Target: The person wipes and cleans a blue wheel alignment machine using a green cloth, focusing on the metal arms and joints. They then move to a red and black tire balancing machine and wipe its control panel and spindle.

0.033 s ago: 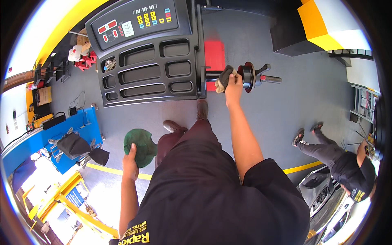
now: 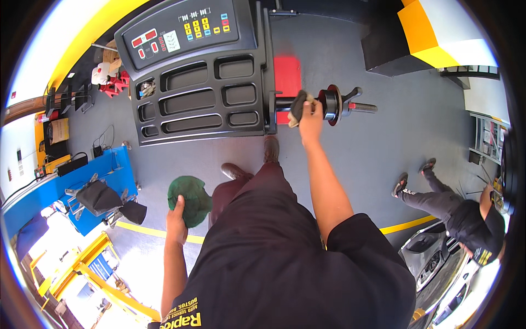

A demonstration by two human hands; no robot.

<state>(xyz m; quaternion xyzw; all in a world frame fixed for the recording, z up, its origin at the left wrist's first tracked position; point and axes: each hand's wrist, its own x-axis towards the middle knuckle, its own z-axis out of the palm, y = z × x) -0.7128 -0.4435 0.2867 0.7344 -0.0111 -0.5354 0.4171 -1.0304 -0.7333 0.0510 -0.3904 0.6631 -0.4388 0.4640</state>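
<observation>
My left hand grips the edge of a round dark-green cloth, thumb on top, in front of my left thigh. My right hand is closed on a crumpled rag, tan with a dark patch. That rag lies against the black shaft of a wheel balancer, just left of the round flange. My fingers partly hide the shaft there. Beyond the flange, a handled clamp piece sits on the threaded shaft end.
The balancer's black tray top and button panel stand ahead to the left. A red plate is under the shaft. Blue equipment stands at left. At right, another person is beside a silver car.
My right hand and the rag have shifted slightly left along the shaft, away from the flange. My left hand with the green cloth is nearly still.
</observation>
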